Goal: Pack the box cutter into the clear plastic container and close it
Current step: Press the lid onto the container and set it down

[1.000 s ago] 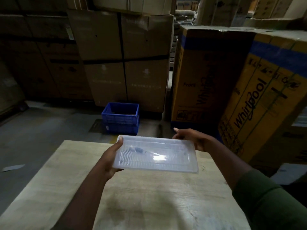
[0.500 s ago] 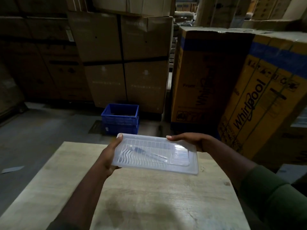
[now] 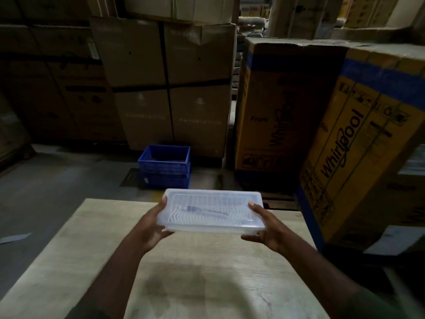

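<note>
The biggest things I see are the stacked brown cardboard cartons (image 3: 165, 84) filling the back wall, with black strapping crossed over the middle one. To the right stand two tall yellow cartons with blue bands; the nearer yellow Whirlpool carton (image 3: 358, 153) leans in close to the right edge of the table, and the second yellow carton marked "Front" (image 3: 276, 107) sits behind it. Below me is the pale wood-grain table (image 3: 184, 272), its far edge just under the raised hands. On the grey floor beyond the table, against the brown cartons, is a blue plastic crate (image 3: 166, 166), open at the top.

Above the far part of the table I am holding the clear rectangular plastic container (image 3: 211, 210) in the air, clear of the tabletop, roughly level and long side toward me. Its lid is on, and a white ribbed grid shows through the plastic. Inside, lying lengthwise on that grid, is the slim box cutter with a bluish handle (image 3: 202, 210), blurred by the lid. My left hand (image 3: 151, 226) clasps the container's left end, thumb on the lid, fingers underneath. My right hand (image 3: 269, 229) clasps the right end the same way.
</note>
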